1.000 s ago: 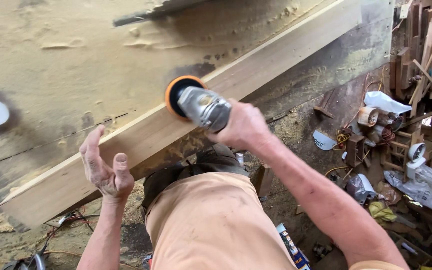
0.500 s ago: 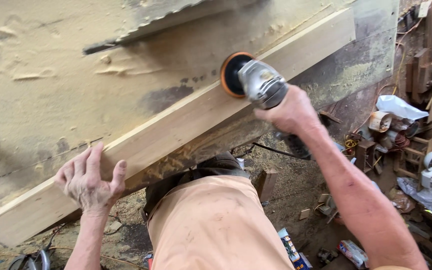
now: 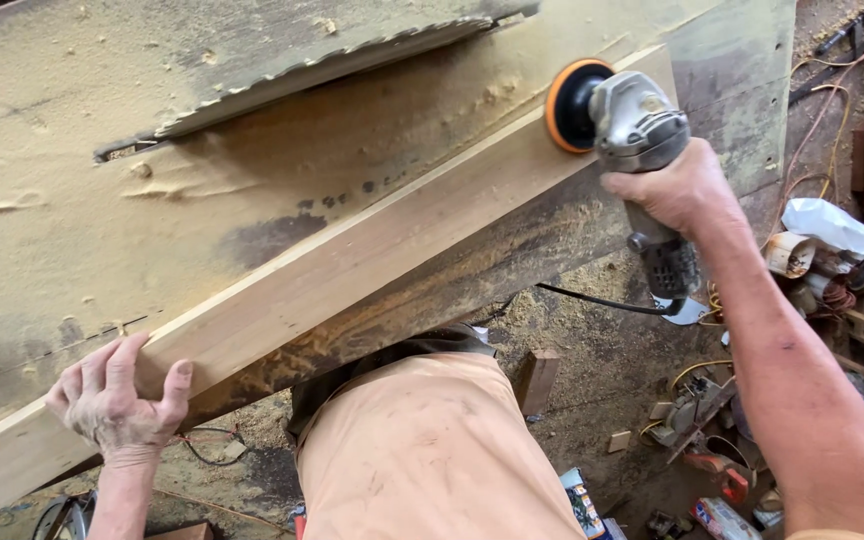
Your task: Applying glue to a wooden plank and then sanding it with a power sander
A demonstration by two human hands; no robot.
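A long pale wooden plank [image 3: 352,265] lies diagonally along the edge of a sawdust-covered workbench [image 3: 102,190]. My left hand [image 3: 117,400] presses down on the plank's near left end, fingers spread over its top and thumb on its side. My right hand [image 3: 674,190] grips a grey angle grinder [image 3: 632,135] with an orange sanding disc [image 3: 564,105], held against the plank's far right end. Its black cord [image 3: 602,300] trails below the bench.
A toothed saw blade [image 3: 322,70] lies flat on the bench behind the plank. Wood offcuts, cups, a white bag [image 3: 832,225] and tools clutter the floor at right. A small wood block [image 3: 537,380] stands near my legs.
My right hand has run the grinder along the plank from its middle to its far right end. My left hand has stayed pressing on the left end.
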